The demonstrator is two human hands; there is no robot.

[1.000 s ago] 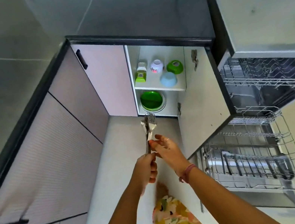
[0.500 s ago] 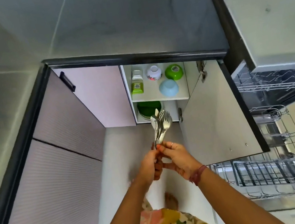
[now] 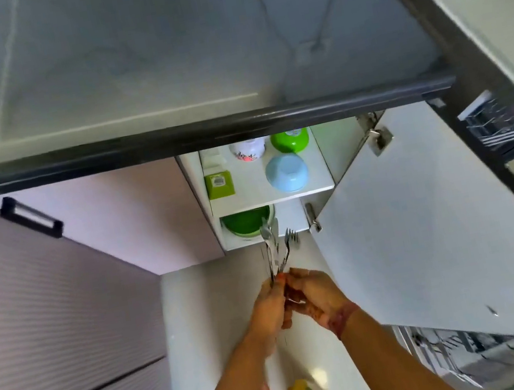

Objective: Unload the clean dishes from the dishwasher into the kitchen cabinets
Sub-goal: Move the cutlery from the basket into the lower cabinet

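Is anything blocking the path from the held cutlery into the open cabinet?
Nothing visible does. Both hands, left hand and right hand, hold the cutlery before the cabinet, whose door is swung aside. The green plate fills the lower shelf's left.

A bundle of shiny metal cutlery (image 3: 275, 246) is seen catching the light, bright steel against the matt white cabinet door (image 3: 427, 233) with its metal hinge (image 3: 378, 139). Glossy plastic is shown by the green bowl (image 3: 290, 140) and the pale blue bowl (image 3: 286, 173) near the shelf's front edge. The countertop (image 3: 156, 58) is rendered as polished grey stone, reflections and all, while finely ribbed matt fronts are worn by the drawers (image 3: 47, 317).
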